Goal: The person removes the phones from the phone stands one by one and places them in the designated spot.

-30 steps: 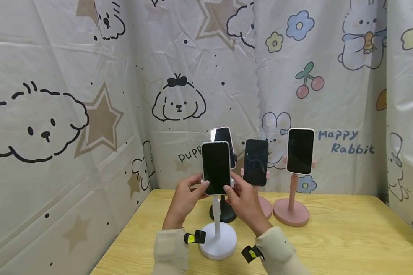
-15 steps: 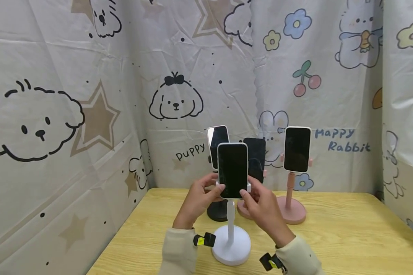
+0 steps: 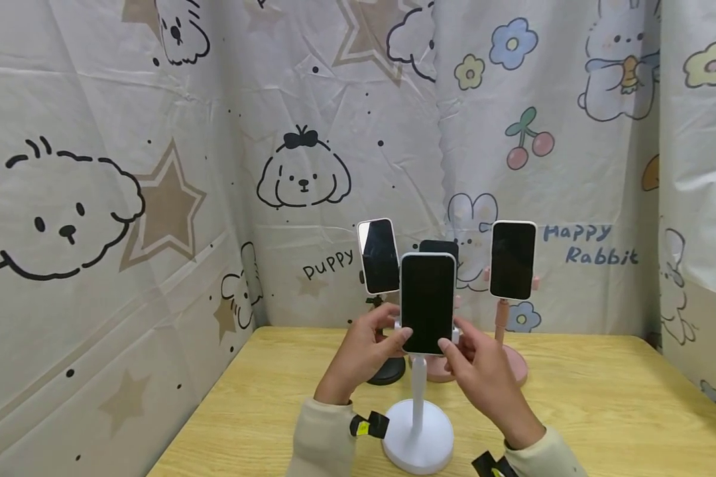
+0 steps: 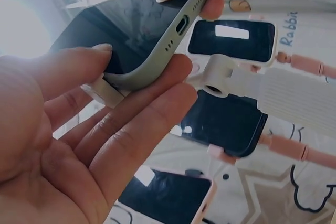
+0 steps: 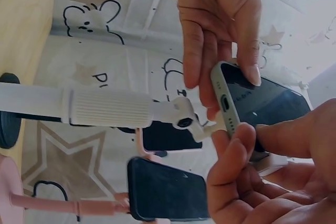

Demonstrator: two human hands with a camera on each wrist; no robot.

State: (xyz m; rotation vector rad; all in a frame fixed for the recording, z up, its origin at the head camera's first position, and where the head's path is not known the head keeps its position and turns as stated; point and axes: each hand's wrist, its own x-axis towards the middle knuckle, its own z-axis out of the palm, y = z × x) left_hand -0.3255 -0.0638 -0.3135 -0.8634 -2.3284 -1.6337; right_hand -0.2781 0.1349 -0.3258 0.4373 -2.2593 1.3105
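A pale-framed smartphone (image 3: 427, 301) with a dark screen sits upright in the clamp of a white phone stand (image 3: 417, 440). My left hand (image 3: 362, 350) pinches its lower left corner, thumb on the screen and fingers behind. At the lower right corner, my right hand (image 3: 488, 371) grips the phone in the same way. The left wrist view shows the charging port (image 4: 182, 24) on the phone's bottom edge and a white clamp arm (image 4: 102, 92) beside my thumb. Seen from the right wrist, the stand's ribbed neck (image 5: 110, 107) runs to a joint behind the phone.
Behind stand more phones on holders: a white-framed phone (image 3: 378, 256) on a black stand, a dark phone (image 3: 439, 246) partly hidden, and a white-framed phone (image 3: 512, 260) on a pink stand. All are on a wooden table (image 3: 602, 397) before a printed curtain (image 3: 310, 79).
Both hands have moved right and nearer to me, together with the white stand and its phone. The left rear phone now shows almost fully, while the middle one is more covered.
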